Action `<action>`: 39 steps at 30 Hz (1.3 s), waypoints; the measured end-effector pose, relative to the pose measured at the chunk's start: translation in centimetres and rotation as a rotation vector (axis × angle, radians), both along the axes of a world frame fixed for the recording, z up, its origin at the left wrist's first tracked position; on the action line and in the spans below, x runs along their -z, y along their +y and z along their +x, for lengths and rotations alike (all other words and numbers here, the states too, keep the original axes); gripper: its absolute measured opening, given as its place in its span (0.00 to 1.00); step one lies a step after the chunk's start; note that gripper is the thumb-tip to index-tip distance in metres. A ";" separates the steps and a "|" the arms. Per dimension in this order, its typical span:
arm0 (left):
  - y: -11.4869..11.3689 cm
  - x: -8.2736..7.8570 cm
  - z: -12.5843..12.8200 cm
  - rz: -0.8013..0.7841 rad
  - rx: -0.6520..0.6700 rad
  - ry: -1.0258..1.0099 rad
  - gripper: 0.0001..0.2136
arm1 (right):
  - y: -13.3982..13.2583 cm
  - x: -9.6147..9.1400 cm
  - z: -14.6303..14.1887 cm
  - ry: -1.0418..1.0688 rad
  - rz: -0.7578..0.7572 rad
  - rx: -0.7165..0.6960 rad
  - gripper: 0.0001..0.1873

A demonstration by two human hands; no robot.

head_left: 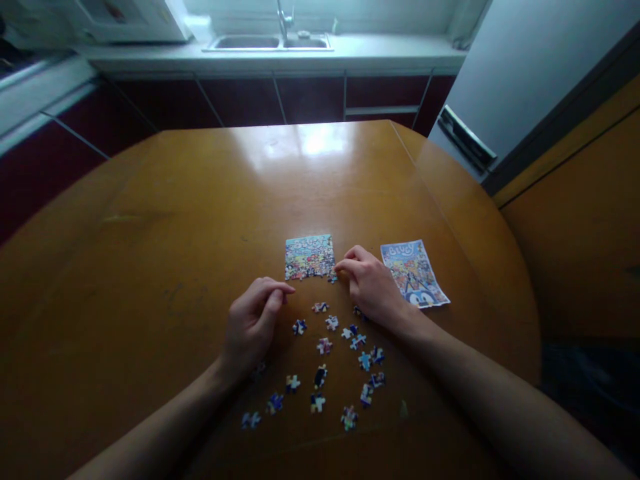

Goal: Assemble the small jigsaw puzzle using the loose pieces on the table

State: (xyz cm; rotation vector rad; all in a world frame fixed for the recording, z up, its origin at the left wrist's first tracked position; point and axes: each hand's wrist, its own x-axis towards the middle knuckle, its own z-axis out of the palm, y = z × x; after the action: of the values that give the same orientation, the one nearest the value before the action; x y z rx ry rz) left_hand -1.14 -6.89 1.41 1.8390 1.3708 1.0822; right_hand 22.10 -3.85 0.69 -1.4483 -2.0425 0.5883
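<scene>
A partly assembled jigsaw puzzle (310, 256) lies on the table, its lower edge uneven with tabs. My right hand (367, 283) is at its lower right corner, fingers curled and fingertips on a small puzzle piece (333, 277) there. Whether that piece is locked into the rest I cannot tell. To the lower left of the puzzle rests my left hand (255, 320), its fingers folded together with the thumb against them and no piece visible in them. Several loose puzzle pieces (325, 345) are scattered between and below my hands; a few are partly hidden beside my wrists.
A printed picture sheet (413, 272) lies right of the puzzle, partly behind my right hand. The wooden table (200, 200) has a rounded edge. Beyond it are a counter with a sink (245, 43) and, at right, a refrigerator (530, 67).
</scene>
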 end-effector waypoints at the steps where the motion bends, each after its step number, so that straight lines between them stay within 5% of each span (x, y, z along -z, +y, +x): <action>1: 0.0 0.0 0.0 0.004 0.001 -0.003 0.10 | 0.0 0.0 0.0 -0.004 0.002 -0.013 0.14; 28: 0.0 0.4 -0.2 -0.002 -0.001 -0.008 0.10 | 0.0 0.3 0.1 0.039 -0.010 -0.054 0.14; 39: 0.1 0.2 0.1 -0.017 -0.019 -0.037 0.10 | 1.2 0.4 1.1 0.270 -0.022 0.095 0.15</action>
State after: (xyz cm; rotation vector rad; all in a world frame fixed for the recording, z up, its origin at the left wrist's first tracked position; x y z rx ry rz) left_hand -1.08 -6.79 1.19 1.7886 1.3741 1.1052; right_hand 23.20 -2.65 0.27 -1.3875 -1.7539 0.7264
